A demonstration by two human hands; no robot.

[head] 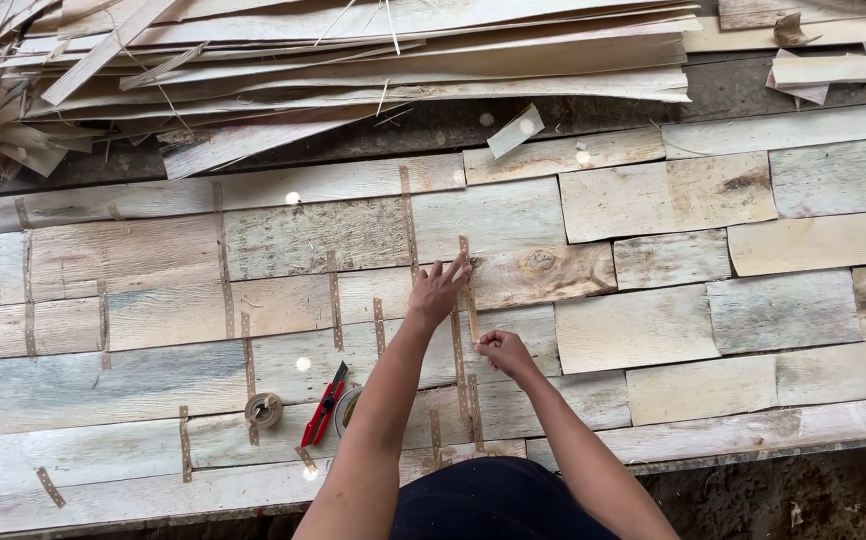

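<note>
Pressing: left hand point(437, 292), fingers spread flat, pins the top of a brown tape strip point(470, 290) on the veneer sheets point(633, 325).
Right hand point(501, 347): pinched narrow on the strip's lower end.
Near front edge of tabletop point(753, 432): tape roll point(264, 408), red cutter point(324, 405).
Far edge: loose veneer pile point(353, 60).

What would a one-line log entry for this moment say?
left hand: pressing top of tape strip | right hand: pinching its lower end | surface: veneer sheets | nearby: red cutter, tape roll
</note>
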